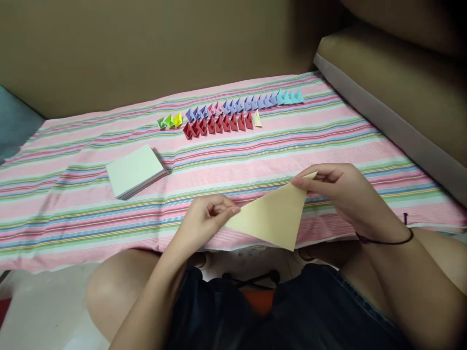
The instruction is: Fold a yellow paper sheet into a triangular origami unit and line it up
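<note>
A pale yellow paper (273,216) folded into a triangle is held above the near edge of the striped cloth (328,131). My left hand (206,218) pinches its left corner. My right hand (335,192) pinches its upper right corner. Farther back on the cloth lie two rows of small folded paper pieces: green and yellow ones (170,120), purple and pink ones (233,106), light blue ones (290,96), and a nearer row of red ones (219,125) ending with one pale yellow piece (257,118).
A stack of square paper sheets (134,171) with a pale green top lies on the cloth at the left. A brown cushioned seat (394,82) rises along the right side. My bare knees and dark shorts (277,311) sit below the cloth's edge.
</note>
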`<state>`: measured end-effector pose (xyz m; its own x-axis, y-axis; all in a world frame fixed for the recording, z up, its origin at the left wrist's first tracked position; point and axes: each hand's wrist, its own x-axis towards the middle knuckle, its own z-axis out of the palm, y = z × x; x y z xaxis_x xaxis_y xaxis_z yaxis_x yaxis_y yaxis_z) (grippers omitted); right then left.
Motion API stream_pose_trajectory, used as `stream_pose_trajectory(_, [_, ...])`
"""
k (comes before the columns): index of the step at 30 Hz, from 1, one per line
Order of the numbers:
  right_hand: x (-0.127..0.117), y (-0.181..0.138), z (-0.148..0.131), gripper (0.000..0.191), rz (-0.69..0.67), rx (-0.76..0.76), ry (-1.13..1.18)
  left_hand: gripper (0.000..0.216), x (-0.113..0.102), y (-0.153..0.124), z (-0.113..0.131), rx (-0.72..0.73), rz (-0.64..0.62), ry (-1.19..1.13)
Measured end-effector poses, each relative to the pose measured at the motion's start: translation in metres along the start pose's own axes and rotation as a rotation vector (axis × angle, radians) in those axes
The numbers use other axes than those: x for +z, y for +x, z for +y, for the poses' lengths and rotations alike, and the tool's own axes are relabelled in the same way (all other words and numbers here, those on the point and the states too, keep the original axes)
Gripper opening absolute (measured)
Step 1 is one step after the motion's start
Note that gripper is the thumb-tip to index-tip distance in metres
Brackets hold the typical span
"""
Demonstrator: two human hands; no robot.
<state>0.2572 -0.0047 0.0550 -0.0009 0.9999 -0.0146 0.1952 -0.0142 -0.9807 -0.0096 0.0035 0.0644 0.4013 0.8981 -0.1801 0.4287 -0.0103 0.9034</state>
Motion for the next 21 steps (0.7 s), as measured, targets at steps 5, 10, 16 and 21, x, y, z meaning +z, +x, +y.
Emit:
stream_pose_trajectory(5, [-0.002,0.003,0.007,0.017,0.039,0.046,0.078,0.024,-0.023,-0.002,-0.003,-0.007,-0.03,0.063])
stream_pose_trajectory(10, [0.011,0.008,0.015,0.019,0.009,0.14,0.161,0.029,-0.04,0.002,-0.014,-0.052,-0.037,0.372])
stream_pose_trajectory(16, [0.026,0.015,0.029,0.026,0.008,0.159,0.171,0.017,-0.015,0.014,-0.026,0.152,0.384,0.681])
stream_pose_trajectory(21, [0.031,0.011,0.023,0.021,-0.003,0.007,0.094,0.019,0.023,0.017,-0.019,0.301,0.188,0.321])
